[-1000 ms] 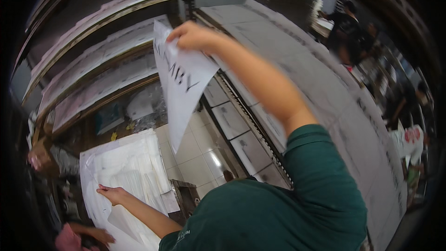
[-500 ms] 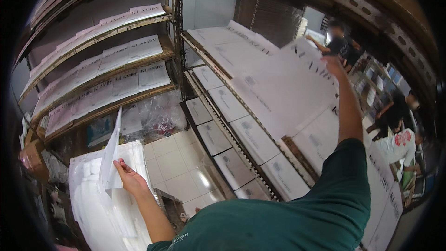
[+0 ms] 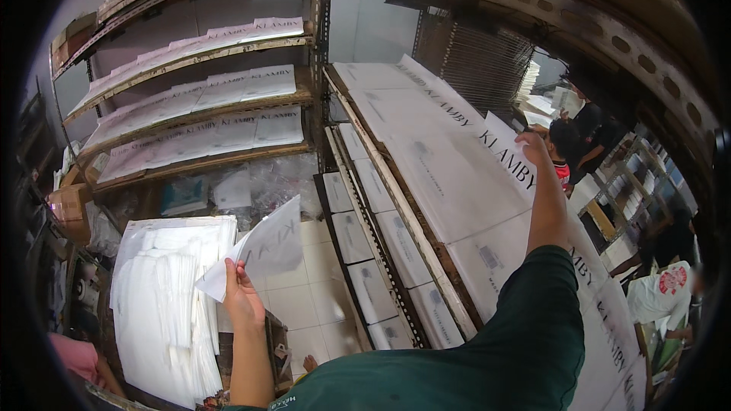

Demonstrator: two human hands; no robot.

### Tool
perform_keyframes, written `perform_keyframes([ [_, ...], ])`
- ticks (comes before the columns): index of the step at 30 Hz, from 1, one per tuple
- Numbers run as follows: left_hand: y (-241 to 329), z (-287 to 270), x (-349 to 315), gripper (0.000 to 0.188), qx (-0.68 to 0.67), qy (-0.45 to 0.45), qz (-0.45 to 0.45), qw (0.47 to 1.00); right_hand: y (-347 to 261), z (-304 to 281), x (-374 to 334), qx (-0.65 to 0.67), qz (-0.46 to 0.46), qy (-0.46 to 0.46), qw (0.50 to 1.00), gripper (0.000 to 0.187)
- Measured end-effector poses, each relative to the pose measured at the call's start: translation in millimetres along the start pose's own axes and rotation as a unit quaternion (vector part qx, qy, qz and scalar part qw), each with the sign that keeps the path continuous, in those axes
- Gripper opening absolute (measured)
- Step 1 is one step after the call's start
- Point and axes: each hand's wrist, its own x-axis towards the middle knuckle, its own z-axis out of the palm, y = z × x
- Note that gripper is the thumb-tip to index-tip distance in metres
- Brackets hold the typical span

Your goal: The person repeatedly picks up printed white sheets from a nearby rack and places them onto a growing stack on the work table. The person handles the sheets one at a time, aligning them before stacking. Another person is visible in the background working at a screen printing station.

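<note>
My left hand is closed on the edge of a thin white printed sheet, which bends up and to the right from my fingers. Just left of it, a thick stack of white sheets fans out on a low stand. My right arm reaches far out over the sloping rack on the right. There my right hand pinches the far right corner of another white sheet with dark lettering. That sheet lies nearly flat among rows of similar printed sheets. My right fingertips are partly hidden behind the sheet's edge.
Printed sheets line several shelves of a rack at the back left. Lower rack levels under my right arm hold more. A metal upright separates the racks. A cardboard box stands at left. Other people are at right.
My right hand has come down with its sheet, which was raised and blurred and now lies nearly flat on the rack. The left hand's sheet has swung from upright to the right, showing its lettering.
</note>
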Motion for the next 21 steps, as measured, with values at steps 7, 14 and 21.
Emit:
perform_keyframes([
  [7, -2.4, 2.9, 2.4, 0.02, -0.026, -0.02, -0.074, 0.997, -25.9, 1.9, -16.9, -0.063, -0.017, 0.032, 0.997, 0.036],
  [14, -15.4, -2.5, 19.8, 0.015, -0.047, -0.036, -0.154, 0.986, -49.3, 12.6, -22.9, -0.059, 0.06, 0.034, 0.996, 0.03],
  [21, -27.8, -10.7, 25.0, 0.014, -0.037, -0.016, -0.182, 0.982, -22.1, 10.1, -30.5, 0.039, 0.018, 0.03, 0.999, 0.034],
])
